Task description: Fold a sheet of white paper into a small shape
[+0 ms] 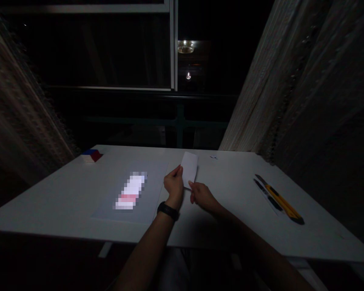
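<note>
A folded piece of white paper [189,166] is held up over the middle of the table. My left hand [174,182], with a dark band on its wrist, pinches the paper's left edge between thumb and fingers. My right hand [202,195] grips the lower right corner, thumb on top and fingers curled. To the left, a bright screen-like rectangle [130,192], blurred into blocks, lies on a larger white sheet [104,212].
The white table [63,210] bears a yellow utility knife [280,198] and a slim dark craft knife [267,195] at the right. A blue, red and white block [91,156] sits far left. Small scraps [214,157] lie near the back edge. Curtains [257,76] hang beside a dark window.
</note>
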`<action>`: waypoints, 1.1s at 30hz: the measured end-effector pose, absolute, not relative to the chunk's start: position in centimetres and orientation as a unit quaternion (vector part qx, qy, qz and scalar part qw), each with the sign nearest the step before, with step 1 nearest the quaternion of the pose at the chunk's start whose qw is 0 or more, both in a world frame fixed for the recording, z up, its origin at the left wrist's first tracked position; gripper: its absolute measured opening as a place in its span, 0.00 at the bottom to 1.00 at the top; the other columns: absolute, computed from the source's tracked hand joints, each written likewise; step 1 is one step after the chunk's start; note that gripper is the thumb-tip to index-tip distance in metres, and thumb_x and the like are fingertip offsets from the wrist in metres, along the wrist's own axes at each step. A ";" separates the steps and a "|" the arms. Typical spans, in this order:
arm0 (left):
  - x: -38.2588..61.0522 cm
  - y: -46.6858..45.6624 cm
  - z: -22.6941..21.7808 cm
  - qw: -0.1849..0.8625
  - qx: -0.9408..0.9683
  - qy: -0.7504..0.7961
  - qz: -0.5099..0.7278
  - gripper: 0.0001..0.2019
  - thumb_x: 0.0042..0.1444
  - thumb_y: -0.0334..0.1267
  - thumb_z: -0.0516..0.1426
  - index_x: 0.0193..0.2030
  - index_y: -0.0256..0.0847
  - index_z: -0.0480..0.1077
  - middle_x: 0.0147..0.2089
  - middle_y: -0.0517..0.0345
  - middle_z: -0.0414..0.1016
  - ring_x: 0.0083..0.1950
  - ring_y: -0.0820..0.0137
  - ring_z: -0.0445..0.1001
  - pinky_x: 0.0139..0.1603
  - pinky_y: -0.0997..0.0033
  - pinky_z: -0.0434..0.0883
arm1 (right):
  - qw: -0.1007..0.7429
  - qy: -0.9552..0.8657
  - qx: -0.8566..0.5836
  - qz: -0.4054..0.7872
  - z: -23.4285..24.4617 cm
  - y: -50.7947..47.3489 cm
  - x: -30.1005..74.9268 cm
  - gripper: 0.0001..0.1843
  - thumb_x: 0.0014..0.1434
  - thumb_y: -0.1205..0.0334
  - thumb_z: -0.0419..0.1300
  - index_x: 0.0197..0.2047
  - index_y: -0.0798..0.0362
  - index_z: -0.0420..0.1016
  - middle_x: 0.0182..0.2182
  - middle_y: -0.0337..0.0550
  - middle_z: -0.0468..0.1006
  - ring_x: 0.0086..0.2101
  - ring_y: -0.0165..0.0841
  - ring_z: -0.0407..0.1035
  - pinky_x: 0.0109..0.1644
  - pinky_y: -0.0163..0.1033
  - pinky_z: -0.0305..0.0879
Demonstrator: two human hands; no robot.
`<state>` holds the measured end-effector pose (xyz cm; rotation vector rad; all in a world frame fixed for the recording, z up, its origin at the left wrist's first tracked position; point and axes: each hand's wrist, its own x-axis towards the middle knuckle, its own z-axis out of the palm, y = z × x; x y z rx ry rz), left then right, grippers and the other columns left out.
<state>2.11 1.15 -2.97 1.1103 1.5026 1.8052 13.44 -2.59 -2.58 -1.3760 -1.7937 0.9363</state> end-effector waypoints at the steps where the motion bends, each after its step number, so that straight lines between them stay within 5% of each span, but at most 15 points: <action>1: 2.1 1.2 -3.0 0.272 0.410 0.554 0.671 0.16 0.49 0.45 0.59 0.41 0.38 0.75 0.42 0.49 0.77 0.43 0.63 0.75 0.45 0.66 0.70 | 0.343 -0.686 -0.526 0.368 -2.5 -2.6 13.4 0.27 0.60 0.44 0.41 0.19 0.52 0.64 0.12 0.38 0.69 0.17 0.29 0.63 0.28 0.34 0.57; 9: 2.2 1.0 -2.6 0.279 0.400 0.540 0.686 0.15 0.48 0.43 0.59 0.41 0.38 0.76 0.41 0.49 0.78 0.42 0.63 0.76 0.45 0.66 0.70 | 0.367 -0.656 -0.510 0.417 -2.1 -2.7 13.6 0.26 0.55 0.41 0.49 0.20 0.54 0.65 0.13 0.39 0.72 0.14 0.26 0.62 0.20 0.31 0.56; 13: 2.6 0.9 -2.5 0.299 0.418 0.536 0.670 0.14 0.48 0.42 0.60 0.40 0.39 0.76 0.40 0.50 0.78 0.42 0.63 0.76 0.46 0.65 0.70 | 0.475 -0.554 -0.514 0.452 -2.1 -1.4 14.1 0.21 0.46 0.43 0.61 0.21 0.55 0.66 0.15 0.40 0.73 0.14 0.27 0.63 0.16 0.31 0.55; 22: 3.2 0.2 -2.1 0.300 0.453 0.561 0.625 0.13 0.48 0.43 0.60 0.39 0.43 0.76 0.40 0.51 0.78 0.42 0.63 0.76 0.44 0.65 0.69 | 0.605 -0.352 -0.435 0.567 -2.0 -0.8 14.7 0.16 0.36 0.57 0.69 0.19 0.57 0.67 0.20 0.42 0.75 0.23 0.33 0.70 0.29 0.40 0.71; 33: 3.3 0.0 -2.2 0.260 0.491 0.574 0.602 0.12 0.50 0.44 0.58 0.40 0.44 0.76 0.41 0.53 0.78 0.43 0.64 0.75 0.46 0.66 0.68 | 0.631 -0.314 -0.413 0.577 -2.3 -0.3 15.0 0.16 0.34 0.61 0.70 0.17 0.56 0.66 0.19 0.39 0.74 0.23 0.31 0.70 0.31 0.41 0.73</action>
